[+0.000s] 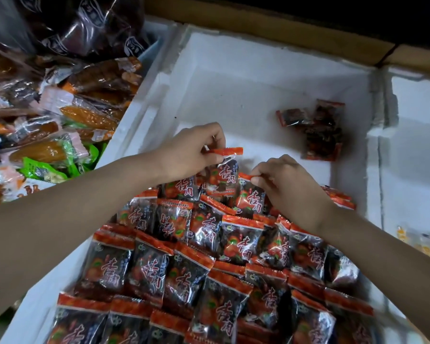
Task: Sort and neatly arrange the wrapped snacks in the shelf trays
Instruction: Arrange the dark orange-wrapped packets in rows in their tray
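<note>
My left grip point(194, 151) pinches the red top seam of a packet point(222, 176), thumb and fingers curled on it, holding it upright. My right grip point(292, 186) pinches the seam corner of a second packet point(250, 198) just beside the first, and the two touch. Both packets stand at the far end of the rows point(184, 269), overlapping red-and-black packets that fill the near half of the white foam tray point(246, 90). A small pile point(315, 130) of the same packets lies near the tray's far right corner, well apart from the rows. Past the tray's left edge sits a left tray point(147, 58) heaped with mixed snacks point(60, 108) in clear, orange and green wrappers. Past the right edge, a right tray point(412, 145) holds blurred yellow packets point(420, 242).
</note>
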{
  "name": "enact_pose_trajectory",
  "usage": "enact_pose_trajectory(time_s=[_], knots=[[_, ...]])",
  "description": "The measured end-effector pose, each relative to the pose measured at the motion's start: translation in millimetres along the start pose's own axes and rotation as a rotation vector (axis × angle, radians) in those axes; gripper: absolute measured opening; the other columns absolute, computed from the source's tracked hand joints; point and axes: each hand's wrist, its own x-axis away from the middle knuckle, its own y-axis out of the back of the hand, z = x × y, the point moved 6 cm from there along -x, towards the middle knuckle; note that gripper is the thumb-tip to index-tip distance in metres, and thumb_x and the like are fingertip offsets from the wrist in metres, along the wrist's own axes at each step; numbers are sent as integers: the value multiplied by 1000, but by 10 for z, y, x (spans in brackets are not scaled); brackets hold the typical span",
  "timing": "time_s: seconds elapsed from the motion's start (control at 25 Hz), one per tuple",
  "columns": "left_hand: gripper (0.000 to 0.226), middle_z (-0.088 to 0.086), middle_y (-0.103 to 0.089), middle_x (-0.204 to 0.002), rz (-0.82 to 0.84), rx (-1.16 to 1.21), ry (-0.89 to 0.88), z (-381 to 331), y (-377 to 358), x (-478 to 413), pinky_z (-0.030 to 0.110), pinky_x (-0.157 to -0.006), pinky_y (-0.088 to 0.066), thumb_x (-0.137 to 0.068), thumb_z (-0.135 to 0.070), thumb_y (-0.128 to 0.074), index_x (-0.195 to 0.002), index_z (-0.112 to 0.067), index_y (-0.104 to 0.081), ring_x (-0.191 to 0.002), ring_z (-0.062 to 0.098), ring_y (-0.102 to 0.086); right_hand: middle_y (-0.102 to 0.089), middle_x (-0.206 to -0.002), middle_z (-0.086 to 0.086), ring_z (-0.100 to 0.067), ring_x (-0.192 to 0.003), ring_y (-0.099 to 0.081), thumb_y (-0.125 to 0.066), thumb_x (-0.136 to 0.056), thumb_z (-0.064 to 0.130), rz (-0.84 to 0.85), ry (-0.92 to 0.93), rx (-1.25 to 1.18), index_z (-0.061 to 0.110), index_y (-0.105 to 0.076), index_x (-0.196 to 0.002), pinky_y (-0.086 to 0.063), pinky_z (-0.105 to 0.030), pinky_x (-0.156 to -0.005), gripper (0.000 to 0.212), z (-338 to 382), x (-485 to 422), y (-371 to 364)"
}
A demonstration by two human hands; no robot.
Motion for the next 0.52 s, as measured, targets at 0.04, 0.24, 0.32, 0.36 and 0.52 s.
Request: enact_pose_trajectory(time_s=[0.04, 0.24, 0.32, 0.36, 0.52], knots=[[16, -5, -60, -79, 30, -50, -1, 2, -33, 16, 21, -62, -42, -91, -6, -59, -90, -21, -52, -68, 10, -59, -61, -89, 3, -13, -90, -42, -53, -94, 19, -9, -19, -9, 19, -68, -97, -32, -28, -76, 15, -7, 0, 0], [38, -5, -54, -98, 101, -341, -76, -101, -48, -15, 15, -68, -32, -95, 0, -49, -123, -23, -60, -80, 4, -49, -65, -95, -1, -18, -92, -53, -52, -94, 11, -65, -52, -55, 20, -67, -95, -43, -32, -81, 18, 11, -6, 2], [40, -2, -55, -103, 148, -358, -107, -109, -106, -30, 17, -70, -32, -94, 3, -47, -122, -21, -63, -94, 10, -49, -65, -95, 0, -17, -91, -53, -52, -94, 12, -65, -58, -52, 19, -67, -95, -42, -31, -81, 17, 7, -19, -4], [41, 0, -57, -105, 178, -363, -102, -88, -158, -18, 17, -68, -34, -93, 5, -47, -120, -21, -63, -96, 12, -51, -64, -95, 0, -17, -90, -53, -52, -94, 13, -59, -57, -46, 19, -67, -96, -43, -31, -81, 16, 7, -21, -10], [27, 0, -54, -103, 65, -327, -76, -38, -193, 41, 12, -69, -35, -92, 5, -50, -108, -13, -61, -94, 13, -53, -65, -95, 1, -18, -90, -55, -53, -93, 13, -58, -43, -26, 20, -67, -96, -44, -31, -83, 16, 4, -15, -19]])
